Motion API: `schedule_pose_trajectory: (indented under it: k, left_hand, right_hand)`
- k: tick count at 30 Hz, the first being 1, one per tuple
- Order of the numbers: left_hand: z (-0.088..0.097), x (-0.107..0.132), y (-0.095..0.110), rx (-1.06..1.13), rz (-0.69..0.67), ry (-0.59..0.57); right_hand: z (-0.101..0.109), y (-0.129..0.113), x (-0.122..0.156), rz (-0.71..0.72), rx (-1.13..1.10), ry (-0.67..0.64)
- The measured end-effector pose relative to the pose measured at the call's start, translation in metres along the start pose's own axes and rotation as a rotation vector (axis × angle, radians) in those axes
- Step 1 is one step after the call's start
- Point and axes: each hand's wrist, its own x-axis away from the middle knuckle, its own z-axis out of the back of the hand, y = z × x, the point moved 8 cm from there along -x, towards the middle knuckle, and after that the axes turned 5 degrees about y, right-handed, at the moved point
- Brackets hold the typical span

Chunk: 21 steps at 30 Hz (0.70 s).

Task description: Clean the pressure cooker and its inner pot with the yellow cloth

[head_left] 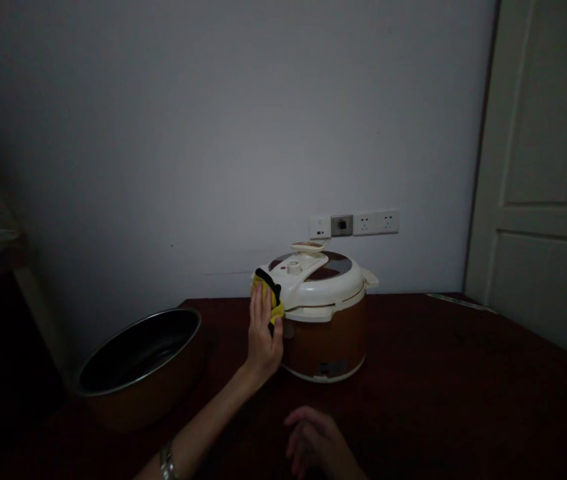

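Observation:
A brown electric pressure cooker with a cream lid stands on a dark red-brown table. My left hand is raised against the cooker's left side and presses a yellow cloth on the lid's handle end, fingers closed on the cloth. My right hand hovers low over the table in front of the cooker, its fingers loosely curled and holding nothing. A bracelet shows on my left wrist.
A wide dark metal pot sits on the table to the left of the cooker. A row of wall sockets is behind the cooker. A white door is at the right, a curtain at the far left.

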Motion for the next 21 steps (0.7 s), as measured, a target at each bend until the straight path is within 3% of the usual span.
schedule_pose_trajectory:
  k: [5, 10, 18, 21]
  left_hand:
    - [0.001, -0.05, -0.028, 0.16, 0.149, -0.055]
    - [-0.008, -0.092, -0.065, 0.153, 0.126, -0.211]
    - [-0.015, -0.113, -0.1, 0.015, 0.191, -0.202]
    - [-0.013, -0.1, -0.097, -0.038, 0.15, -0.086]
  right_hand:
    - [0.003, 0.001, 0.001, -0.01, 0.016, 0.016]
    - [0.001, -0.007, 0.005, -0.008, 0.011, 0.028]
    - [-0.002, -0.006, 0.004, -0.009, 0.021, 0.012]
    - [-0.002, -0.004, 0.003, 0.001, 0.022, -0.012]
